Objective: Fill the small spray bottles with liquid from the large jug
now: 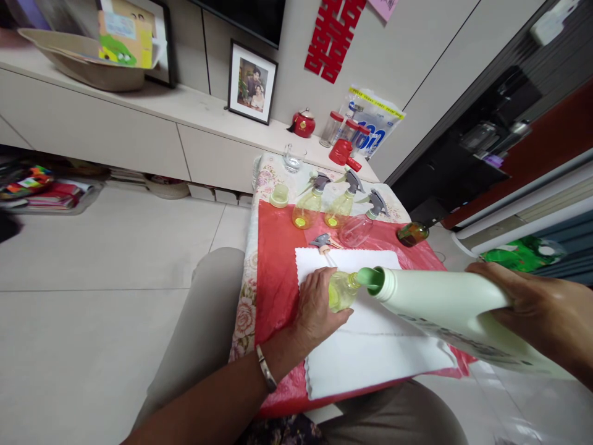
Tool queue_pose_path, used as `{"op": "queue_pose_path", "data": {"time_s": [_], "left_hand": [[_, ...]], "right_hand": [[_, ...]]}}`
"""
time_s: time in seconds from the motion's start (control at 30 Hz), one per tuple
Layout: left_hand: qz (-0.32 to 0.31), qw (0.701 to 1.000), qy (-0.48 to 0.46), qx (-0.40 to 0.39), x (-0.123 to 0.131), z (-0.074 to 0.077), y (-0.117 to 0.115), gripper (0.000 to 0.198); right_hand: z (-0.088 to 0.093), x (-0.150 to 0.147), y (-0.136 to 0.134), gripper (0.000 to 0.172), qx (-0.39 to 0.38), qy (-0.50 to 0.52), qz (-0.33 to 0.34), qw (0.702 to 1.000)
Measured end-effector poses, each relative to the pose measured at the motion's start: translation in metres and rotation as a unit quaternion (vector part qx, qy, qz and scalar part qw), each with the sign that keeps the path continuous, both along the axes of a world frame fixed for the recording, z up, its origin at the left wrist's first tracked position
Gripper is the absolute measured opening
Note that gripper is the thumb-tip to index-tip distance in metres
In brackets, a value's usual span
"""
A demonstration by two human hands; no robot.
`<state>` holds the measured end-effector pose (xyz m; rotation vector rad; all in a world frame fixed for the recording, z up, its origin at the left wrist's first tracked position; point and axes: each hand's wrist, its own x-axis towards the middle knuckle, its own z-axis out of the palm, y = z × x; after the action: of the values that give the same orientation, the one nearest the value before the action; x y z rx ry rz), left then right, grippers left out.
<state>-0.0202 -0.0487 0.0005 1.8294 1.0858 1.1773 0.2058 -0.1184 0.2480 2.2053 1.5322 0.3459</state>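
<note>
My left hand (319, 306) is wrapped round a small yellow see-through bottle (344, 290) on the white cloth (370, 346). Over at the right, my right hand (532, 303) grips a large pale green jug (440, 296), tipped almost level. Its spout (369, 277) meets the mouth of the yellow bottle; whether liquid is flowing I cannot tell. Just behind my left hand lies a loose spray head (324, 241). Two yellow spray bottles (308, 207) and a clear pinkish spray bottle (359, 228) stand farther back, beside a pale green cap (278, 196).
Red plastic sheeting (278, 272) covers the flowered tablecloth (245, 315). An amber bottle (412, 233) lies near the right edge. At the back are a glass cup (294, 159), a red pot (304, 123), red-lidded jars (332, 130) and a framed photo (252, 83).
</note>
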Motion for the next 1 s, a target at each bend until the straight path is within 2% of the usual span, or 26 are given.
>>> {"op": "queue_pose_path", "data": {"time_s": [0.43,0.7,1.0], "left_hand": [[-0.003,1.0,-0.003,-0.006,-0.0003,0.0007,-0.0003,0.08],[-0.005,1.0,-0.001,-0.008,-0.0002,0.0006,-0.0007,0.08],[-0.007,1.0,-0.006,-0.011,-0.0006,0.0005,-0.0009,0.079]], "right_hand": [[0.0041,-0.0064,0.0021,0.047,-0.001,0.007,-0.018,1.0],[0.0023,-0.001,0.0007,0.048,0.008,-0.009,0.012,1.0],[0.0034,-0.0022,0.0004,0.047,0.004,-0.009,0.009,1.0]]}}
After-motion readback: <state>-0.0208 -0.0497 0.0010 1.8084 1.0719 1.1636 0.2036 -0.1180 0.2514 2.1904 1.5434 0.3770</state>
